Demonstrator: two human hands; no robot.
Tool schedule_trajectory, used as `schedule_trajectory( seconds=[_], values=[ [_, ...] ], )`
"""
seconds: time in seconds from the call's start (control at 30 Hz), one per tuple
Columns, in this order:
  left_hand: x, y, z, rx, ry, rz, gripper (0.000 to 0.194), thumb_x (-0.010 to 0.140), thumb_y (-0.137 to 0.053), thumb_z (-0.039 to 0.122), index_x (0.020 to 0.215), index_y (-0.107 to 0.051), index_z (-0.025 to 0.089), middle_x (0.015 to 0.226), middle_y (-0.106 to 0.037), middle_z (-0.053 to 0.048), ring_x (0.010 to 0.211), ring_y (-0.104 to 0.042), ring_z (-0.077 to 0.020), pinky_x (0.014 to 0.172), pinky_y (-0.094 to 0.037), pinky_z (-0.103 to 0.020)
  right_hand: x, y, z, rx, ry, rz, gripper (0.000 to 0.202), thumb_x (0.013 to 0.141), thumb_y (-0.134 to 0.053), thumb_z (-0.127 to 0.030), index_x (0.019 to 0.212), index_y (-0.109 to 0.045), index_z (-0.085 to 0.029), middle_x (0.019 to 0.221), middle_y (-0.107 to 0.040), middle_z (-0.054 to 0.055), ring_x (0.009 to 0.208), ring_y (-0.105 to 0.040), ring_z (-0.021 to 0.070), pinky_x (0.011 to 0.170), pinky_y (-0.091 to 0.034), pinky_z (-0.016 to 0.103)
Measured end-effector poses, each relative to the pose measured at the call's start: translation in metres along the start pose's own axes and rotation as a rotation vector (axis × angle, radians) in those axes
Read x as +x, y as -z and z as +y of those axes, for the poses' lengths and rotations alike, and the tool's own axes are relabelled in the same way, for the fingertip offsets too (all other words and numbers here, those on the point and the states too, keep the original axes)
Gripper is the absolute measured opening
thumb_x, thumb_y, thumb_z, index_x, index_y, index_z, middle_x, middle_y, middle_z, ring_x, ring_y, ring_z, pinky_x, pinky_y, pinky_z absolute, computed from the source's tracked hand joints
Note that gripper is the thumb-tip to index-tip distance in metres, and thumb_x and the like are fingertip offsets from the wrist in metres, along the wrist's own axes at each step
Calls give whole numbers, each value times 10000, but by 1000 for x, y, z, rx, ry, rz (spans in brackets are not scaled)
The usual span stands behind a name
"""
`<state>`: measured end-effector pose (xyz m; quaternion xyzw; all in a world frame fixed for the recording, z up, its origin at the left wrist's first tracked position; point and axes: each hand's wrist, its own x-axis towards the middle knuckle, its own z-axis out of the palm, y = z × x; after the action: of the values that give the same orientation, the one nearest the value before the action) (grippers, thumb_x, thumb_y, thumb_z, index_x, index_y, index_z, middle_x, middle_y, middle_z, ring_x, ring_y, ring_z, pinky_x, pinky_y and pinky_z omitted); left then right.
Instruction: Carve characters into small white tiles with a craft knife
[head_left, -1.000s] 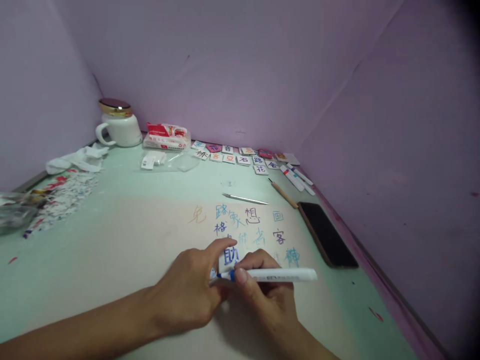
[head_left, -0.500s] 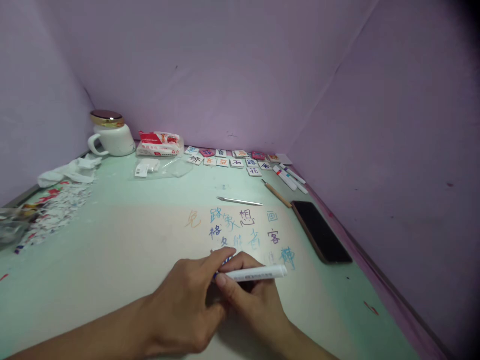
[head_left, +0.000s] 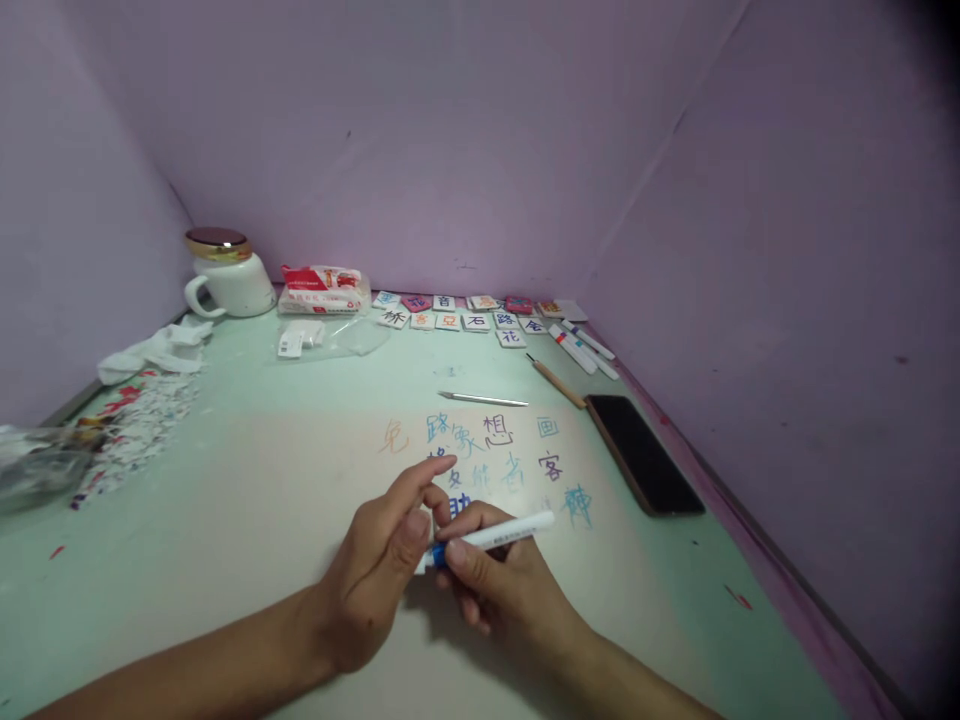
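Note:
A white marker (head_left: pixel 517 530) with a blue band (head_left: pixel 439 554) lies across the fingers of my right hand (head_left: pixel 499 570), which is closed on it in a pinch. Its plain end points right and its banded end faces my left hand (head_left: pixel 382 560). My left hand is beside that end, index finger stretched out and thumb raised. A small white part (head_left: pixel 421 565) shows under the left thumb; I cannot tell whether it belongs to the marker. Just beyond my hands, a bold blue character (head_left: pixel 459 506) stands among coloured handwritten characters (head_left: pixel 496 431) on the pale table surface.
A craft knife (head_left: pixel 484 399), a wooden-handled tool (head_left: pixel 557 384) and a phone (head_left: pixel 645 455) lie beyond and right. Character tiles (head_left: pixel 475 322), several markers (head_left: pixel 574 350), a tissue pack (head_left: pixel 324 290), a plastic bag (head_left: pixel 345 338) and a lidded mug (head_left: pixel 236 285) line the back. Scraps (head_left: pixel 142 420) lie left.
My left hand has drawn back left from the marker, and its fingers have opened out. The blue character and the marker's blue band have come into clearer view. My right hand still holds the marker.

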<state>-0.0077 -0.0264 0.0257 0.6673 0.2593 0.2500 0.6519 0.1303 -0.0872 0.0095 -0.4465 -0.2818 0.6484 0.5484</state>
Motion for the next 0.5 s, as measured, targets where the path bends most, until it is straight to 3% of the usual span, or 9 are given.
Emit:
schedule_trajectory(
  seconds=[0.13, 0.33, 0.4, 0.5],
  values=[
    [-1, -2, 0, -31, 33, -6, 502, 948, -208, 564, 1327, -279, 242, 1157, -474, -97, 612, -653, -142, 647, -576, -359, 0, -2, 2, -50, 79, 21, 331, 670, -764, -455, 752, -599, -180, 479, -540, -79, 341, -414, 38, 346, -283, 163],
    [-1, -3, -7, -223, -22, -60, 481, 952, -247, 544, 1334, -261, 252, 1095, -414, -84, 615, -636, -147, 586, -585, -372, 3, -2, 8, 105, -4, 5, 394, 614, -802, -460, 783, -591, -173, 557, -633, -43, 328, -438, 29, 318, -268, 143],
    [-1, -1, -9, -118, -85, -67, 446, 970, -216, 494, 1351, -252, 264, 1140, -403, -100, 629, -631, -141, 588, -583, -364, 3, -3, 10, 146, -46, 14, 405, 607, -811, -456, 778, -582, -169, 545, -636, -38, 326, -447, 30, 317, -272, 138],
    [-3, 3, -12, 337, -415, 2, 463, 972, -225, 449, 1400, -234, 272, 1260, -379, -146, 967, -600, -262, 785, -549, -433, 1, -7, 12, 204, -67, 3, 388, 639, -794, -460, 754, -563, -169, 496, -599, -50, 306, -424, 31, 308, -257, 141]
  ],
)
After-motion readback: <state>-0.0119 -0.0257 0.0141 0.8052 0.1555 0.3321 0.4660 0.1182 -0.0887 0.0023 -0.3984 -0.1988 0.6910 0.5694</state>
